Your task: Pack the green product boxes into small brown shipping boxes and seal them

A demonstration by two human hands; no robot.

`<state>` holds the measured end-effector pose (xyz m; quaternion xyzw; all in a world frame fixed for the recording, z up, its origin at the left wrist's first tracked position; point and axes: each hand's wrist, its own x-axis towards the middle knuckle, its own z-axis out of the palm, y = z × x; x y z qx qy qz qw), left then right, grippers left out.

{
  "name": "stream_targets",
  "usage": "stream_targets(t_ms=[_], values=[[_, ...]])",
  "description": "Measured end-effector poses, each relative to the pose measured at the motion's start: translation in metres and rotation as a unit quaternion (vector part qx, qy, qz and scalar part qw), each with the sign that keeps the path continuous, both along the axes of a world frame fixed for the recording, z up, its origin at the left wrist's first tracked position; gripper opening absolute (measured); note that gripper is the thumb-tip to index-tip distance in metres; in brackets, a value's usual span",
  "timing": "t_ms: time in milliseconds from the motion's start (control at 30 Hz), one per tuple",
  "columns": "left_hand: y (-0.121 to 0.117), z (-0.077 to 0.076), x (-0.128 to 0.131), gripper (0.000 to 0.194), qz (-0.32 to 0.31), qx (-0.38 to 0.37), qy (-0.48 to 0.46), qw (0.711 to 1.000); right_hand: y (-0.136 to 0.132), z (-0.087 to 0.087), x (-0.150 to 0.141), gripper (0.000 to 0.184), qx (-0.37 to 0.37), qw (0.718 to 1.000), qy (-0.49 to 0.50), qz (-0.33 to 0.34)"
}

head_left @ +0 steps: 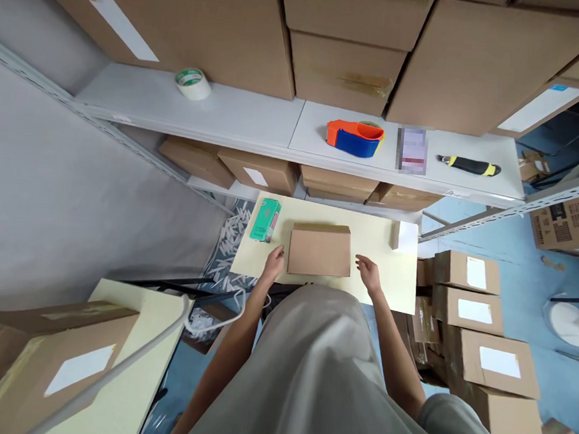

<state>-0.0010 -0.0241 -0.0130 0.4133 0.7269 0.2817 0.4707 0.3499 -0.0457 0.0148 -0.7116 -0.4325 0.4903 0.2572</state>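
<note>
Hands are both holding nothing that I can see: the left hand [274, 264] has its fingers partly curled just beside the carton's left end, and the right hand [368, 273] is loosely open, fingertips pointing in, just off the right end. Between them, near the front edge of the cream tabletop [382, 274], sits a small brown cardboard carton [319, 251], plain and rectangular, lying flat with a broad face up and a darker strip along its far edge. Long axis runs left to right across the table, pretty much square to the person. Can't tell if that strip is a flap or the far side. Beyond the left hand there's a green box [264, 218], slightly angled, and a white box [406, 235] sits at the far right corner. Grey metal shelf [250, 117] bounds the far side, carrying a tape roll [194, 89], orange-and-blue tape dispenser [354, 139] and black-and-yellow utility knife [470, 166].
</note>
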Motion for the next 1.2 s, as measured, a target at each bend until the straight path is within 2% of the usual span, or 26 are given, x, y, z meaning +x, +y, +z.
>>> stream_targets(t_ms=[133,233,333,433,633,700,800,900,967,1033,1100,1200], values=[[0.030,0.009,0.011,0.047,0.022,0.024,-0.021,0.999,0.030,0.015,-0.010,0.059,0.005,0.998,0.052,-0.031],[0.035,0.024,0.012,0.048,0.031,0.038,-0.027,0.998,0.034,0.031,-0.016,0.063,0.015,0.996,0.088,-0.019],[0.022,0.040,0.005,0.056,0.054,0.069,-0.066,0.994,0.021,0.046,-0.012,0.071,0.057,0.993,0.107,-0.006],[-0.001,0.049,0.001,0.059,0.074,0.100,-0.113,0.986,0.003,0.056,-0.007,0.080,0.077,0.989,0.122,-0.008],[-0.041,0.044,0.008,0.069,0.112,0.059,-0.179,0.976,-0.021,0.047,-0.012,0.106,0.008,0.994,0.110,-0.016],[-0.048,0.042,0.007,0.069,0.064,0.051,-0.158,0.984,-0.022,0.046,-0.015,0.106,-0.005,0.995,0.096,-0.002],[-0.051,0.042,0.004,0.066,-0.065,0.104,-0.057,0.991,-0.017,0.056,-0.019,0.098,-0.009,0.999,0.013,0.047],[-0.050,0.043,0.012,0.094,-0.146,0.155,0.050,0.976,-0.005,0.075,-0.033,0.092,-0.043,0.982,-0.144,0.119],[-0.049,0.042,0.023,0.111,-0.173,0.154,0.107,0.967,0.004,0.086,-0.050,0.097,-0.071,0.955,-0.245,0.151],[-0.048,0.041,0.036,0.118,-0.185,0.138,0.161,0.960,0.013,0.094,-0.070,0.107,-0.081,0.929,-0.319,0.168],[-0.045,0.042,0.044,0.124,-0.198,0.118,0.202,0.952,0.019,0.098,-0.087,0.116,-0.076,0.912,-0.357,0.186],[-0.039,0.048,0.049,0.134,-0.212,0.095,0.221,0.947,0.024,0.099,-0.099,0.115,-0.078,0.899,-0.375,0.213]])
